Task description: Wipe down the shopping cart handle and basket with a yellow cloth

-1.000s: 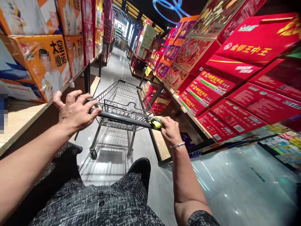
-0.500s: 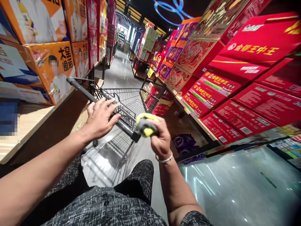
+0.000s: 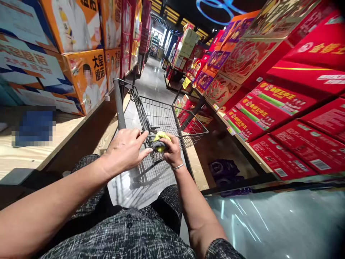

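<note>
A black wire shopping cart [image 3: 161, 113] stands in front of me, turned at an angle, with its dark handle bar [image 3: 118, 104] on the left side. My left hand [image 3: 125, 147] lies over the near end of that bar, palm down, thumb and forefinger stretched out and apart. Whether its palm presses on the bar is hidden. Bunched in my right hand [image 3: 173, 151] is a yellow and grey cloth [image 3: 161, 141], held at the near rim of the cart, close to my left fingertips.
Orange drink cartons [image 3: 87, 81] are stacked on a wooden shelf [image 3: 67, 126] to the left. Red gift boxes [image 3: 272, 104] fill the right shelf, with dark purple packs [image 3: 223, 167] beneath. Between the shelves a shiny aisle floor [image 3: 155, 75] runs back.
The cart has swung round, its handle now pointing more away from me. My right hand with the cloth has come closer to my left hand, which has moved right.
</note>
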`<state>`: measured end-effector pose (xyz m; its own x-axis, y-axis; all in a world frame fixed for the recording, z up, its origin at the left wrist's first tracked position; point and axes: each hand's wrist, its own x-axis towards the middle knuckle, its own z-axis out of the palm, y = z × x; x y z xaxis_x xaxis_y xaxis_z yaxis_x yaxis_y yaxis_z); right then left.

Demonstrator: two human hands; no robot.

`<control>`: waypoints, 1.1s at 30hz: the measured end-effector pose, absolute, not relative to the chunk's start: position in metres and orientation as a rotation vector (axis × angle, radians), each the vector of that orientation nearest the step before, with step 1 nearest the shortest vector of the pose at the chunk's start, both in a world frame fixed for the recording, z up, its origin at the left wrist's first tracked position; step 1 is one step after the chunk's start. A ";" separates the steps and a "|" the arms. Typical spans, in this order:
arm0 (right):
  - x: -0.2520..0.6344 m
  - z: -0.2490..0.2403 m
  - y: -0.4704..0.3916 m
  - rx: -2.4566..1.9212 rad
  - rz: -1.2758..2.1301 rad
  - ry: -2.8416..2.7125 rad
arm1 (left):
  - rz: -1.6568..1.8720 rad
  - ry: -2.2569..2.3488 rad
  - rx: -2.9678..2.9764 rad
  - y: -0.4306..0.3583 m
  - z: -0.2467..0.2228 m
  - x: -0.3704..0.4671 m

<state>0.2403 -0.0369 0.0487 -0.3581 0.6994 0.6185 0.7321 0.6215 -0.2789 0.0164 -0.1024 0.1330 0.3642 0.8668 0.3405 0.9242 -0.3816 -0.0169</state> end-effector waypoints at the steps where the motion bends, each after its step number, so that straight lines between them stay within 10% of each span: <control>1: 0.244 0.051 -0.027 -1.209 -0.062 -2.132 | -0.383 -1.623 -2.404 -0.100 0.133 0.013; 7: 0.245 0.070 0.006 -1.697 -0.146 -2.116 | -0.291 -1.722 -2.302 -0.087 0.130 0.001; 33: 0.199 0.083 0.050 -1.258 0.409 -2.543 | -0.979 -1.633 -2.147 0.015 0.078 -0.049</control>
<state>0.1992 0.0501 0.0827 -0.5846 0.8027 0.1185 0.7251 0.5823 -0.3677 -0.0489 0.0154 0.0783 0.1356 0.7442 0.6540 0.9274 -0.3276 0.1804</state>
